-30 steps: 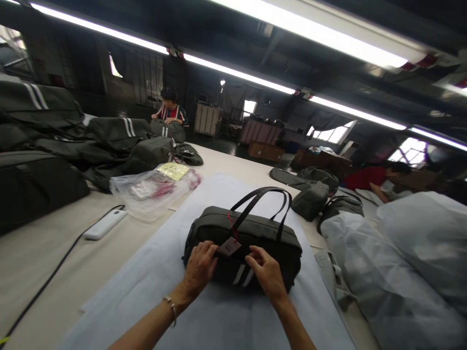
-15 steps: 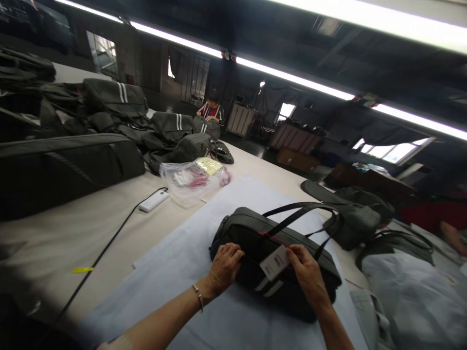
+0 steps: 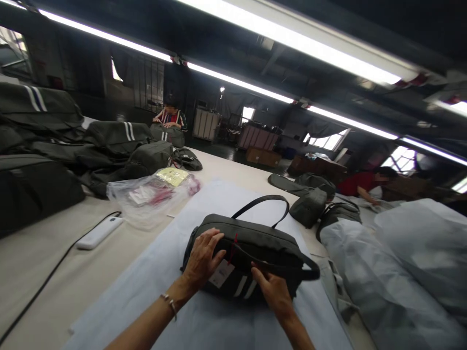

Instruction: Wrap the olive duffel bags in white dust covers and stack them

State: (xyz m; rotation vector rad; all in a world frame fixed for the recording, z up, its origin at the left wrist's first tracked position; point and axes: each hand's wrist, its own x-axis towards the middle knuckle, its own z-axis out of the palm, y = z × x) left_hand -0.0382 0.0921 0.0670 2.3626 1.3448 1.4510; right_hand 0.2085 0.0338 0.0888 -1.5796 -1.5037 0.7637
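A dark grey-green bag (image 3: pixel 262 236) with two white stripes lies on white sheeting (image 3: pixel 153 301). My left hand (image 3: pixel 204 255) rests on the bag's left part, thumb apart from the fingers, holding nothing. Beside its thumb a white tag (image 3: pixel 221 273) hangs from a red cord against the bag's front. My right hand (image 3: pixel 272 287) is at the near strap (image 3: pixel 288 270), which lies folded down over the front, with fingertips closed on its edge. The far strap (image 3: pixel 268 198) arches up behind the bag.
Power bank (image 3: pixel 100 233) with black cable and a clear plastic packet (image 3: pixel 149 197) lie left. More dark bags (image 3: pixel 116 138) fill the back left; others (image 3: pixel 308 206) and wrapped bundles (image 3: pixel 372 272) stand right. Two people (image 3: pixel 170 116) (image 3: pixel 365 184) work farther off.
My right hand has let go of the tag and moved to the near strap, now folded forward. My left hand has opened on the bag. The view has turned right.
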